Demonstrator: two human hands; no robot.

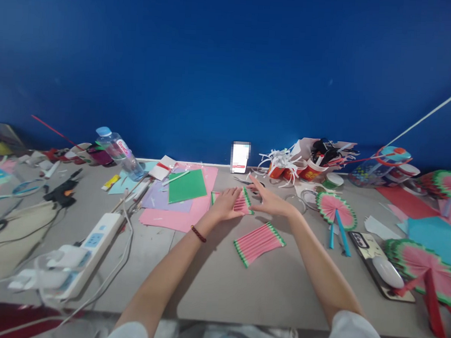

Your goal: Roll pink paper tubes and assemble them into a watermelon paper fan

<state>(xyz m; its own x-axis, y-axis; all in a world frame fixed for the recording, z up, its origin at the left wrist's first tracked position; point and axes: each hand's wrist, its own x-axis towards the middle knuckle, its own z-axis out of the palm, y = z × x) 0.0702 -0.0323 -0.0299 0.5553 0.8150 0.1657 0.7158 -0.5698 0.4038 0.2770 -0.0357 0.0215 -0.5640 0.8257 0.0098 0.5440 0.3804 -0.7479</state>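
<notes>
Left hand (226, 204) down flat, fingers stretched out side by side, palm and fingertips lying on a pleated pink strip (242, 204) with green edges; it's pressing from above rather than gripping, and part of the strip disappears underneath. Over on the strip's other side, the right hand (271, 200) is wide open, thumb well away from the raised index finger, the thumb right at the strip's green border; whether it actually touches there, I can't tell. Nothing is clasped in that right hand.

Just nearer the body, below the gap between the two hands, a second pleated piece (259, 244) lies alone on the grey table (237, 295), slightly askew, pink ridges running between two green borders. To the left of the left hand, a green sheet (188, 186) sits on top of purple paper (154, 198) and larger pink paper (157, 218). To the right of the right hand, a round paper fan (336, 210) lies opened out on blue handles.

Now the lettering! Beyond the left hand and well to its left, a leaning plastic bottle (131, 166) wears a pink label (123, 146), its white script too blurred to read. Beyond the right hand, a red cup (311, 171) shows yellow marks, equally unreadable. Straight ahead of both hands stands a lit screen (240, 157), its text lost in blocky pixels.
</notes>
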